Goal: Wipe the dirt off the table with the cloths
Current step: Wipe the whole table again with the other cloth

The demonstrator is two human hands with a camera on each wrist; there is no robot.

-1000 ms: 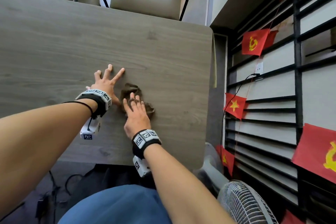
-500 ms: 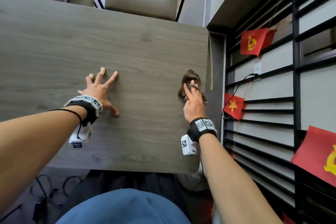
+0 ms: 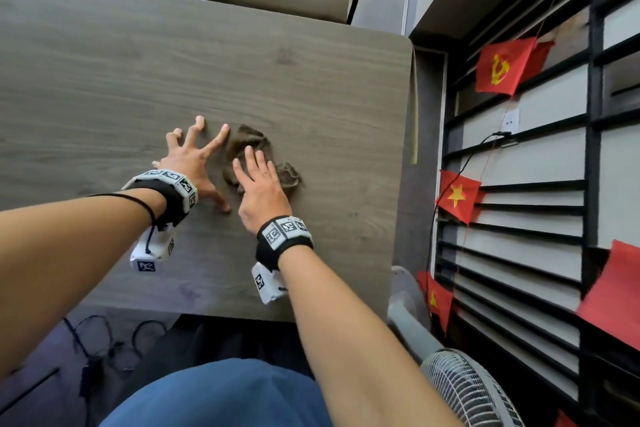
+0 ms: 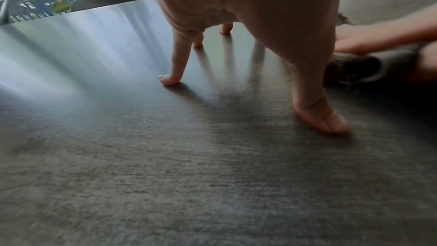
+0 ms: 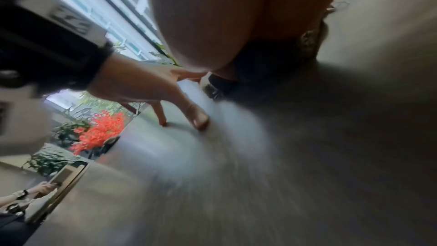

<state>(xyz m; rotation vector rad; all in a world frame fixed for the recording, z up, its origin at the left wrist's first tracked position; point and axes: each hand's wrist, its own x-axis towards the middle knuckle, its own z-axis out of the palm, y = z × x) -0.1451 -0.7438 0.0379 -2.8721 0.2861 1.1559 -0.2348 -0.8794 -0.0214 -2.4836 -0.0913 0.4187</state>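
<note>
Right hand [image 3: 263, 184], fingers straight, presses flat on a crumpled brown cloth [image 3: 247, 144] lying on the grey wood-grain table [image 3: 104, 80], right of centre; left hand [image 3: 194, 163], fingers spread and holding nothing, braces on its fingertips just beside the cloth. No dirt is discernible on the tabletop; wiping appears under way, the remainder indeterminable.

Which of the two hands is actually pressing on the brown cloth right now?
The right hand: its flat fingers lie on the crumpled brown cloth. The left hand is beside it, propped on spread fingertips on the bare wooden table, holding nothing.
</note>
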